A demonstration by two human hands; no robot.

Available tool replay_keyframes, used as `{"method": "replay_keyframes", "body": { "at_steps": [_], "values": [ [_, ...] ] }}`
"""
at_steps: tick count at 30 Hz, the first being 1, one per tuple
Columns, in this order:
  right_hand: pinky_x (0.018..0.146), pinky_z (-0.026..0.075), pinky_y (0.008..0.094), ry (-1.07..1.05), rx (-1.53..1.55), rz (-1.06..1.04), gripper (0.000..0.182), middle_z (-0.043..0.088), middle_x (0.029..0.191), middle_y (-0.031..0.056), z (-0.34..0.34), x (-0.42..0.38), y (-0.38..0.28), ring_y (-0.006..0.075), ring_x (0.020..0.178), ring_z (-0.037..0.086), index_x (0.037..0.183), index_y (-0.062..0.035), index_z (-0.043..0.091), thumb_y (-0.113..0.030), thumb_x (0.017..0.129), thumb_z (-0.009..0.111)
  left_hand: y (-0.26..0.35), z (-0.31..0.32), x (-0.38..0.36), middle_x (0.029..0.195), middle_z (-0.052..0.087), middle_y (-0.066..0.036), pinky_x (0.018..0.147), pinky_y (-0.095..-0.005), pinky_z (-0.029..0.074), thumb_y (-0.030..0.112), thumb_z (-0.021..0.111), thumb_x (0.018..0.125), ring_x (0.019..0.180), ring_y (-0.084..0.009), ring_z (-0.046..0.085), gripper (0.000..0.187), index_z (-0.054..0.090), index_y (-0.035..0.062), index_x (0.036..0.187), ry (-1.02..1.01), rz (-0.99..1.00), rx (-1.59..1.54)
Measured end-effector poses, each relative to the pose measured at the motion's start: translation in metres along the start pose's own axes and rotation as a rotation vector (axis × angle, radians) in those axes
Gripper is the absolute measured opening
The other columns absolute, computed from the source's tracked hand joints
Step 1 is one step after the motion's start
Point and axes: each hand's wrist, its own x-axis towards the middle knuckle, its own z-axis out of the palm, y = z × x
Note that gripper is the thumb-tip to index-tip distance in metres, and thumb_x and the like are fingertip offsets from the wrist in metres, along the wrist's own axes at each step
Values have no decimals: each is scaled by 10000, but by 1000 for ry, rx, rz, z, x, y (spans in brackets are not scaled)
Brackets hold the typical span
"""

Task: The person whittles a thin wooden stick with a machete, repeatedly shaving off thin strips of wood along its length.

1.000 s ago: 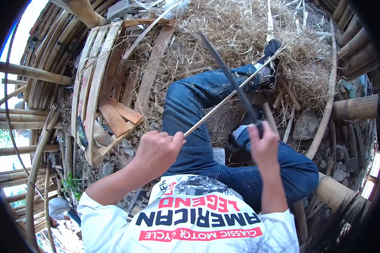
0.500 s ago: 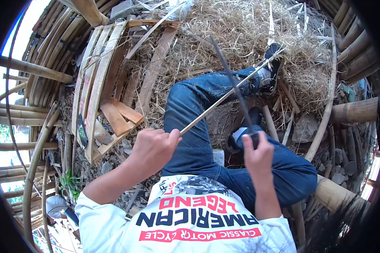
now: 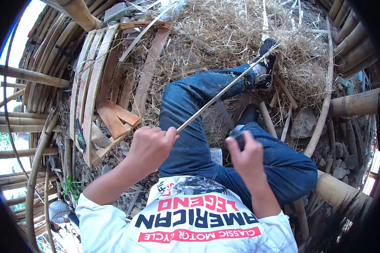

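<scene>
My left hand (image 3: 150,145) is closed round the near end of a thin bamboo strip (image 3: 218,97). From there the strip runs up and right over my jeans to the dark shoe (image 3: 267,59) on my outstretched foot. In my right hand (image 3: 248,155) is the dark handle of a long knife (image 3: 226,114), whose blade is blurred and points up and left, close beneath the strip. Whether blade and strip touch, I cannot tell.
A slatted wooden crate (image 3: 88,80) lies at the left. Pale shavings (image 3: 223,29) cover the ground ahead. Thick bamboo poles (image 3: 354,104) and a rock (image 3: 303,123) are at the right. Part of another person (image 3: 58,211) shows at the lower left.
The knife has moved left and toward me with my right hand, and its blade now looks blurred and foreshortened. My left hand still holds the strip. The view has shifted slightly.
</scene>
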Motion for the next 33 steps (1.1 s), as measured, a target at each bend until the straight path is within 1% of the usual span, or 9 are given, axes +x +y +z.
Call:
{"method": "replay_keyframes", "body": {
  "at_steps": [3,6,14,22,25,28,30,31,33],
  "values": [
    [520,490,411,-10,-80,-171,378,614,645,141,3,-7,-5,348,594,644,841,-46,577,-406,854,694,-1,1,-6,528,531,-39,466,-367,402,187,627,896,495,-220,559,222,506,89,737,-47,22,16],
    [513,497,360,-1,-140,-252,401,618,678,114,-18,1,13,301,586,642,858,-38,599,-426,841,700,7,-2,-8,539,531,-24,482,-345,396,180,632,888,504,-201,557,214,508,94,737,-62,73,24],
    [499,493,363,60,-116,-199,424,612,665,123,-25,3,21,311,589,647,869,-23,602,-435,844,698,19,-5,9,535,521,-12,488,-334,395,170,640,875,509,-184,554,195,518,96,743,-96,70,84],
    [500,491,366,26,13,-141,366,603,648,121,-11,-3,8,313,590,652,872,-30,598,-374,841,721,25,-4,17,527,517,-12,470,-340,390,170,637,874,511,-174,561,187,524,96,745,-95,13,128],
    [506,489,360,0,-7,-69,391,616,660,129,-19,2,15,310,591,651,876,-27,615,-407,855,703,25,-1,14,533,519,-9,475,-341,386,141,641,836,529,-172,569,144,523,99,765,-124,21,166],
    [500,475,357,21,-23,-54,407,621,661,139,-19,4,14,320,586,643,878,-12,611,-410,862,696,28,1,22,564,530,-1,491,-331,387,97,630,757,566,-160,584,121,521,103,810,-136,39,278],
    [486,453,340,55,62,-39,428,596,624,128,-14,3,19,271,539,625,874,7,597,-413,881,677,30,-1,27,568,536,-1,492,-327,393,96,625,764,566,-158,586,113,521,102,809,-131,39,286],
    [486,453,340,51,60,-43,428,596,624,128,-15,3,20,271,539,625,874,7,597,-413,881,677,31,-2,27,572,541,-1,494,-323,398,96,619,771,565,-156,588,106,520,100,808,-138,40,303],
    [470,428,312,-86,313,183,447,567,592,94,-15,-1,24,174,495,586,870,20,581,-420,907,650,32,-1,27,571,547,5,497,-294,402,100,621,768,562,-139,589,100,532,88,812,-148,53,322]
  ]
}}
